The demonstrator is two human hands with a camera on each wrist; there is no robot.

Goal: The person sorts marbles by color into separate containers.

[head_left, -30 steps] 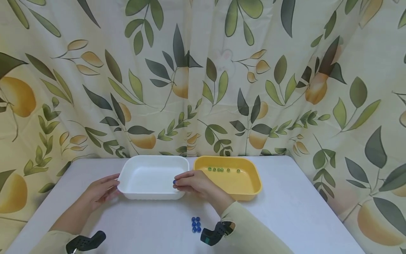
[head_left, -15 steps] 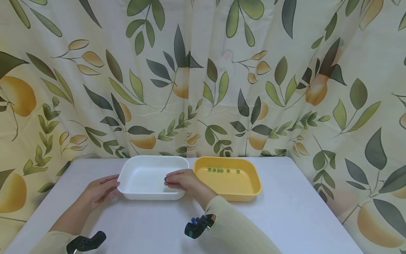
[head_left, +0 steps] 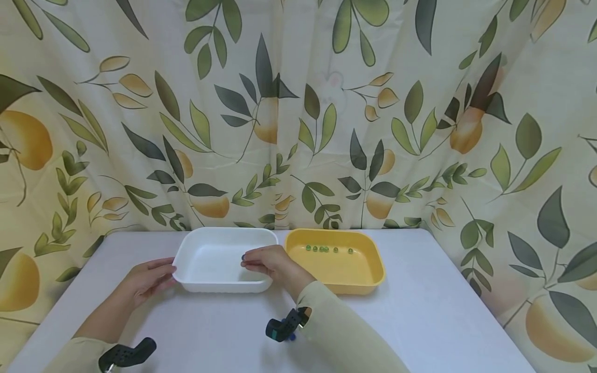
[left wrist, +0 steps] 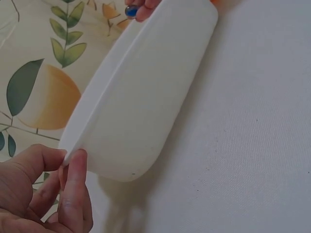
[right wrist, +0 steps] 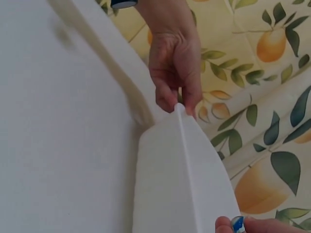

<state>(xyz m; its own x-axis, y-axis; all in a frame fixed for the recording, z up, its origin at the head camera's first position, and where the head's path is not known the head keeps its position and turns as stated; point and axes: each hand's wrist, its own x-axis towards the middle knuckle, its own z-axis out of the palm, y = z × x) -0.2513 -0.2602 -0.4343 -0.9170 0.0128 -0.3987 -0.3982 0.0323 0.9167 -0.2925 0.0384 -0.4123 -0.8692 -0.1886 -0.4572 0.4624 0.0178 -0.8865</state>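
Note:
My left hand point(head_left: 148, 281) pinches the left rim of a white rectangular tray point(head_left: 219, 288) between thumb and fingers, as the left wrist view shows up close. Over the right part of that tray, my right hand point(head_left: 275, 263) holds a blue glass marble point(left wrist: 131, 11) at its fingertips. The same marble appears at the bottom edge of the right wrist view, pinched between thumb and finger. The white floor seen around the hand bears no marbles. On the table below my right wrist, a blue marble point(head_left: 292, 337) peeks out; others there are hidden behind the wrist camera.
A yellow tray point(head_left: 347, 274) stands right beside the white one, with several green marbles point(head_left: 322, 249) lying in a row near its back. The white-covered table point(head_left: 448, 311) ends at a patterned curtain point(head_left: 298, 114).
My right hand has carried the blue marble leftward and slightly up, farther over the white tray. Its wrist camera now covers most of the blue marbles on the table. The left hand keeps its place.

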